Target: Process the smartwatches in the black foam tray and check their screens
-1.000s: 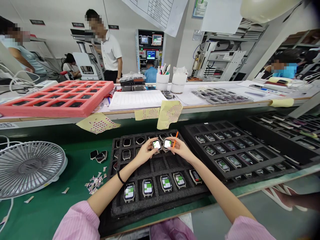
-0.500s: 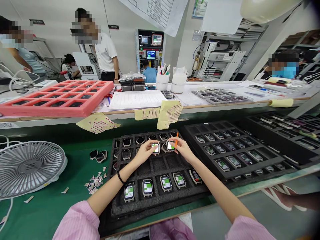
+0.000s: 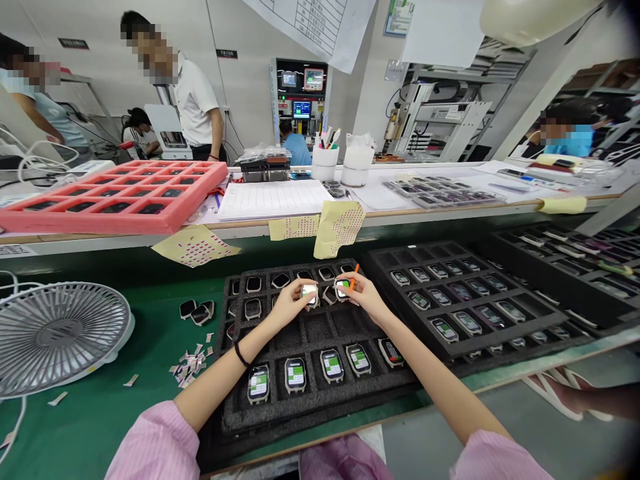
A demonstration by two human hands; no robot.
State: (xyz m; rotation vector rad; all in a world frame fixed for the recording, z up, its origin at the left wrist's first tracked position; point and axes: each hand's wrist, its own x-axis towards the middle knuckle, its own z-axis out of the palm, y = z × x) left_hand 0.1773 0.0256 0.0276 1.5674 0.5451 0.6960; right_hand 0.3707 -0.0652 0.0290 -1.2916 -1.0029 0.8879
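The left hand (image 3: 290, 303) has its grip closed on a smartwatch (image 3: 310, 293), its screen glowing white, while the right hand (image 3: 369, 297) grips a second smartwatch (image 3: 343, 287) with a green-and-white display, along with a slim orange stick (image 3: 355, 275) that points upward. The two held watches are side by side but apart, above the farther half of a black foam tray (image 3: 315, 401). Along the tray's near row sit five watches (image 3: 332, 366) with lit displays. Another black tray (image 3: 415, 255) of watches lies just to the right. On the green surface (image 3: 150, 420) at left are small paper-like scraps (image 3: 190, 367) and a round fan (image 3: 65, 337).
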